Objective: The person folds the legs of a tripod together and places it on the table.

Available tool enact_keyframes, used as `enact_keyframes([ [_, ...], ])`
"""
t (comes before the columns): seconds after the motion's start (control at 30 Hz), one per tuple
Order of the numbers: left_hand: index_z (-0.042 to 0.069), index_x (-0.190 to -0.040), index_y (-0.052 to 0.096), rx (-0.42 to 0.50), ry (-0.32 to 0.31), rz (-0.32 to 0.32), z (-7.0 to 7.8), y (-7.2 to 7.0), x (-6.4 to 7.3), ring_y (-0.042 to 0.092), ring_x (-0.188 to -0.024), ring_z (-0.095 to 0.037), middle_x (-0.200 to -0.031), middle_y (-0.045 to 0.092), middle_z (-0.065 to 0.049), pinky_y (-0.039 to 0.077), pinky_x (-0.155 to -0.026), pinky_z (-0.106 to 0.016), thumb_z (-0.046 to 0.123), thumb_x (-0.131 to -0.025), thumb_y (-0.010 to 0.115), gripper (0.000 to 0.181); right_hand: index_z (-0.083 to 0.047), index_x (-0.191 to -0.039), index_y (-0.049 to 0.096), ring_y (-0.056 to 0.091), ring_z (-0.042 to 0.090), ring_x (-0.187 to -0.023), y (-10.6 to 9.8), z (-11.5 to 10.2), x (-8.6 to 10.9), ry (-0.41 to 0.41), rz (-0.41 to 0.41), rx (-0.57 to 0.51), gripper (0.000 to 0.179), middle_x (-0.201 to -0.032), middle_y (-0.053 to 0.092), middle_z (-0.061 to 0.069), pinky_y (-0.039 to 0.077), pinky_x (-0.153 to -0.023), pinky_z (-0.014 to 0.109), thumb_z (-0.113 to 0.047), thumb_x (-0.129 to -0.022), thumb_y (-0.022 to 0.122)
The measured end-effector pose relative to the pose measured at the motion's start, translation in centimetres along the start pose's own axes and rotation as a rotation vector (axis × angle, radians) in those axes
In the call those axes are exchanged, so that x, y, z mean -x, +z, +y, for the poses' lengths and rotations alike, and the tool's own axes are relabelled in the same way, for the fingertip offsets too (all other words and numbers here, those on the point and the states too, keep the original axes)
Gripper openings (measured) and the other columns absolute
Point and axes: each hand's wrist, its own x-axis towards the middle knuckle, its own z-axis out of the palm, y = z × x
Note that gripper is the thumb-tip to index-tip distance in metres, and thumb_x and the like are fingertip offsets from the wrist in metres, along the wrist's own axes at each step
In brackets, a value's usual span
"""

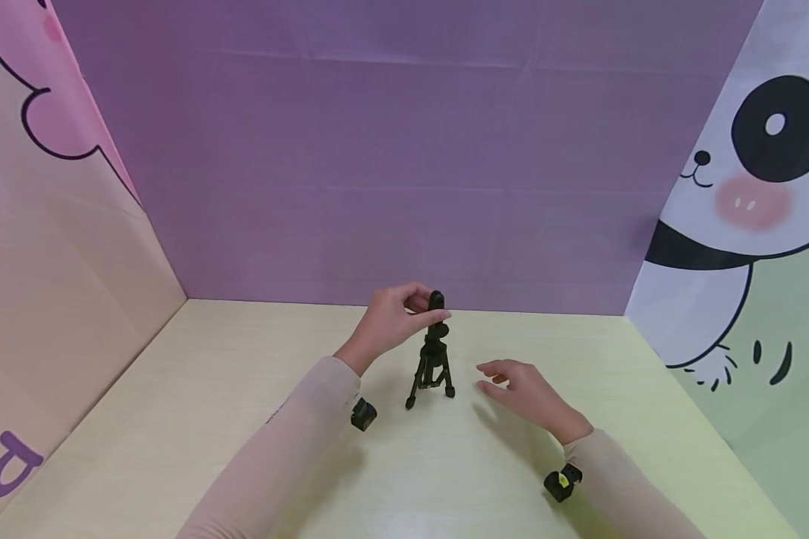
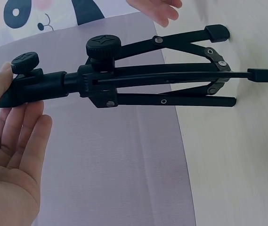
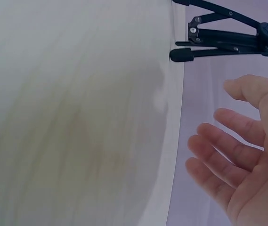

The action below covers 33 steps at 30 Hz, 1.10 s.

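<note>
A small black tripod point(image 1: 434, 355) stands upright on the pale table, its legs spread a little. My left hand point(image 1: 398, 318) grips its top end between thumb and fingers. In the left wrist view the tripod point(image 2: 143, 77) shows two round knobs, hinged leg braces and rubber feet, with the left hand point(image 2: 18, 155) around the head end. To the right of the legs, apart from them, my right hand point(image 1: 529, 393) hovers over the table with loosely bent fingers and nothing in it. The right wrist view shows this hand point(image 3: 247, 146) below the tripod's legs point(image 3: 228, 40).
The light wooden table point(image 1: 243, 374) runs back to a purple wall panel point(image 1: 404, 165). A panel with a panda drawing point(image 1: 748, 165) closes off the right side, and a beige and pink panel point(image 1: 61, 262) the left. Small black cameras point(image 1: 362, 414) sit at both wrists.
</note>
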Motion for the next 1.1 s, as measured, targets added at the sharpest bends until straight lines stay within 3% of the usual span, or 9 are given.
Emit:
enact_keyframes([
  [0.37,0.018,-0.103,0.072,0.0,0.0,0.007,-0.1,0.2,0.0,0.065,-0.085,-0.009,-0.088,0.071,0.009,0.052,-0.081,-0.036,0.036,-0.084,0.083,0.028,0.0,-0.117,0.072,0.068,0.017,-0.088,1.9,-1.4,-1.8,-0.078,0.02,-0.021,0.029,-0.114,0.071,0.012,0.055,-0.077,0.033,-0.02,-0.097,0.069],
  [0.7,0.019,-0.103,0.072,-0.001,-0.014,0.003,-0.1,0.2,0.0,0.065,-0.086,-0.009,-0.088,0.071,0.009,0.052,-0.082,-0.037,0.037,-0.085,0.082,0.028,-0.011,-0.091,0.075,0.061,0.008,-0.075,3.0,-3.2,-3.2,-0.104,0.063,0.011,0.008,-0.082,0.064,-0.007,0.052,-0.068,0.027,-0.018,-0.094,0.072],
  [0.9,0.019,-0.105,0.072,0.001,-0.009,-0.001,-0.1,0.2,0.1,0.065,-0.086,-0.009,-0.088,0.071,0.008,0.052,-0.082,-0.037,0.037,-0.085,0.082,0.029,-0.017,-0.074,0.066,0.057,0.007,-0.07,3.1,-3.9,-3.3,-0.09,0.071,0.017,0.021,-0.073,0.057,-0.009,0.05,-0.065,0.027,-0.018,-0.094,0.072],
  [1.1,0.019,-0.106,0.072,-0.005,-0.007,0.006,-0.1,0.2,0.1,0.065,-0.087,-0.009,-0.089,0.071,0.009,0.052,-0.082,-0.037,0.038,-0.085,0.082,0.03,-0.011,-0.067,0.064,0.047,0.007,-0.059,3.2,-4.2,-3.4,-0.066,0.071,0.001,0.029,-0.067,0.052,-0.007,0.041,-0.055,0.025,-0.017,-0.094,0.072],
])
